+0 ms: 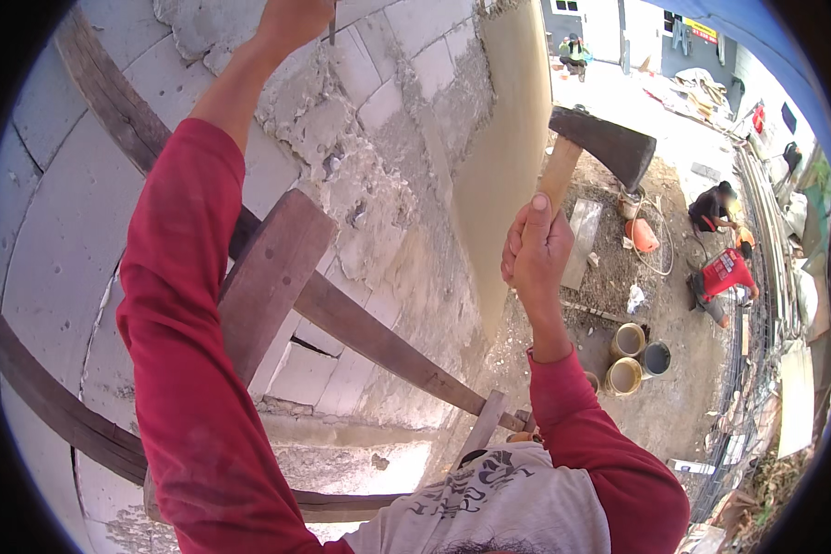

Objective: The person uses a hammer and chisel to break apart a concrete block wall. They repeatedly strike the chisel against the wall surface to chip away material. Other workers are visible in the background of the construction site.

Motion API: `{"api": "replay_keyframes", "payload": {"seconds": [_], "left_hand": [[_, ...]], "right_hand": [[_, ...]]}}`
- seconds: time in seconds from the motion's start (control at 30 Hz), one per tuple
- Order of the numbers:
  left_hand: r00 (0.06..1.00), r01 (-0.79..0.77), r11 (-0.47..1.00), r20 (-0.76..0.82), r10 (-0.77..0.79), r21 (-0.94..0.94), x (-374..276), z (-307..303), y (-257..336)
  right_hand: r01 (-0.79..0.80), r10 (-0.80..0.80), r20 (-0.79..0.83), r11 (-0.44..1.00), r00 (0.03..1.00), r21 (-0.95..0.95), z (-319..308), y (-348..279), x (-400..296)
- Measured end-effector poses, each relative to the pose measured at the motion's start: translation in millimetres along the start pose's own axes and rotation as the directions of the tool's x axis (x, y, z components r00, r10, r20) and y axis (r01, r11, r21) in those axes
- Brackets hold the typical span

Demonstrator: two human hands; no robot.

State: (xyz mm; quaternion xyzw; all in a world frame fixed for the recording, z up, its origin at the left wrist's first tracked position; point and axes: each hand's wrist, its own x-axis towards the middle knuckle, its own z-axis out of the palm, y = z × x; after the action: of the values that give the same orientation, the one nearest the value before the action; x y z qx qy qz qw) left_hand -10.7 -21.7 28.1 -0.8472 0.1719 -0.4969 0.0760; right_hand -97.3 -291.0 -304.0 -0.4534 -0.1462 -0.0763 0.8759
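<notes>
My right hand grips the wooden handle of a hatchet. Its dark metal head is raised above the hand, over the ground far below. At the top edge, my left hand is up against the block wall, its fingers cut off by the picture's rim. A thin dark rod shows beside that hand; whether the fingers hold it is hidden. Rough mortar covers part of the wall, beside a smooth plastered strip. A wooden beam crosses under my left arm.
Wooden poles run along the wall near my body. Below stand several buckets, an orange container and a board. Two people crouch at the right by steel bars; another person sits farther off.
</notes>
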Motion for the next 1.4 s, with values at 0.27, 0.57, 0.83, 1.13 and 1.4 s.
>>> {"api": "replay_keyframes", "payload": {"seconds": [0.27,0.57,0.83,1.13,1.4], "left_hand": [[0.954,-0.118,0.992,0.283,0.100,0.044,-32,18,-2],[0.915,0.052,0.992,0.392,-0.092,0.112,-35,16,20],[0.900,-0.155,0.973,0.431,0.069,0.169,-32,23,15],[0.880,-0.139,0.973,0.473,0.035,0.186,-41,10,13],[0.885,-0.171,0.974,0.458,0.086,0.148,-32,27,24]], "right_hand": [[0.061,-0.064,0.097,0.998,0.993,0.030,25,-43,6],[0.394,-0.389,0.115,0.919,0.914,-0.027,49,-70,27],[0.819,-0.825,-0.222,0.406,0.519,0.406,77,-124,52],[0.413,-0.373,0.186,0.867,0.909,-0.279,81,-67,60],[0.765,-0.939,0.040,0.254,0.342,-0.592,70,-67,78]]}}
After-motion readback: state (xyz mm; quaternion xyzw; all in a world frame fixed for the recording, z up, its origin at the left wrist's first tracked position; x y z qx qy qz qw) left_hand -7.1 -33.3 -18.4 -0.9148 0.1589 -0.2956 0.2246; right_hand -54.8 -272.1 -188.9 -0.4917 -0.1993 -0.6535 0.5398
